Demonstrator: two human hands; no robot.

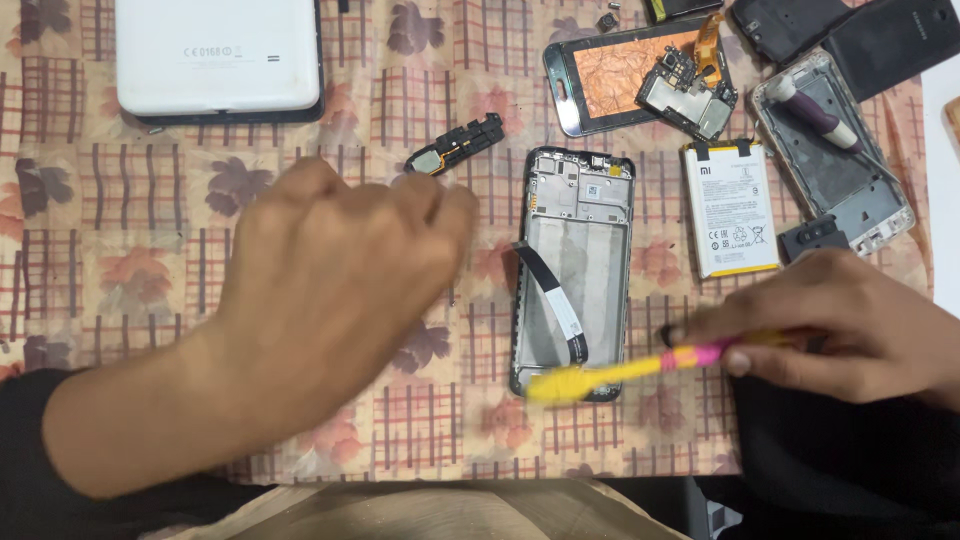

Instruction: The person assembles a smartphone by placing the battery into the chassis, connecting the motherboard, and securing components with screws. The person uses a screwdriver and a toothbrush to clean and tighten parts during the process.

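An opened phone frame [573, 230] lies face down on the patterned cloth, with a black flat ribbon cable [552, 300] across its middle. My right hand [840, 325] grips a yellow and pink toothbrush [640, 368], and the yellow brush head rests at the frame's lower end. My left hand [330, 270] hovers blurred over the cloth to the left of the frame, its fingers curled, holding nothing I can see. A small black speaker module [455, 145] lies just beyond its knuckles.
A white battery [731, 207] lies right of the frame. A second phone frame [835, 160] holds a purple-handled tool. At the back lie a phone with orange foil and a loose circuit board [640, 75], dark back covers [880, 35] and a white tablet [218, 55].
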